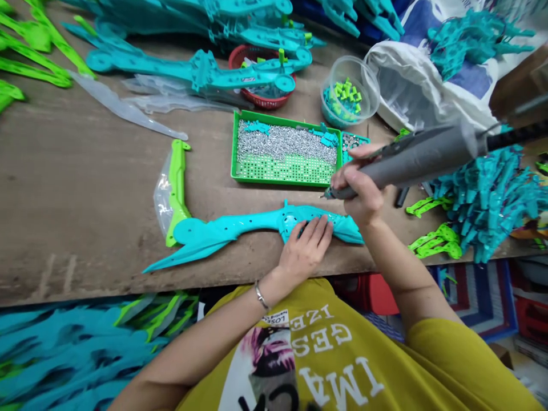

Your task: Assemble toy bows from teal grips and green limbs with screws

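Note:
My left hand (305, 246) lies with outstretched fingers over the middle of a turquoise plastic toy bow-like part (257, 221), which rests along the front of the table. A bright green curved piece (177, 191) with a clear plastic blade (163, 197) is joined at its left end. Closed around a grey electric screwdriver (422, 154), my right hand (363, 191) is above the part's right half. The screwdriver's tip points left and stays apart from the part. Just beyond is a green tray (287, 182) of small silver screws (286, 142).
A clear tub (371, 94) with small green and turquoise pieces and a red basket (268, 104) stand behind the tray. Turquoise parts are heaped at the back and at the right (483, 194). Clear blades (124, 108) lie back left. An open white sack (385, 60) stands back right.

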The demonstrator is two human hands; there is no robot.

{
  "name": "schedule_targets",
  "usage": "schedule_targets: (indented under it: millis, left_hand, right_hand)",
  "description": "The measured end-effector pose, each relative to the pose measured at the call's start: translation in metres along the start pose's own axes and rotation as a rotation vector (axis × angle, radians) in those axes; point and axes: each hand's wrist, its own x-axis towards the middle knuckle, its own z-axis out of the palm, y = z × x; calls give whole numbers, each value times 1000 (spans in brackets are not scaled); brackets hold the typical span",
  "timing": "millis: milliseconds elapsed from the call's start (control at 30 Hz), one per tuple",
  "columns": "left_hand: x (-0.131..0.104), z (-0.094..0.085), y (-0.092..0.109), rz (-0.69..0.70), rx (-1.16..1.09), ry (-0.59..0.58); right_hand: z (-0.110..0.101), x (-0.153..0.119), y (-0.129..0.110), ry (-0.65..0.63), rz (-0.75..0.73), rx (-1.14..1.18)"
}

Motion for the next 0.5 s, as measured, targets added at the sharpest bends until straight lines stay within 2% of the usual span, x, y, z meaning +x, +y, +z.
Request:
schedule_targets:
  millis: [100,200,400,500]
  left_hand:
    - [0,1,0,-5,-9,28]
    - [1,1,0,-8,-10,43]
    - [0,3,0,-12,-13,52]
    - [-1,4,1,-15,-25,25]
  right_hand:
    - [-2,-23,-10,-45,59,37]
    - [-2,-36,-9,-47,80,43]
    - [1,-41,3,-16,139,8]
    - [1,-42,8,-53,162,-22]
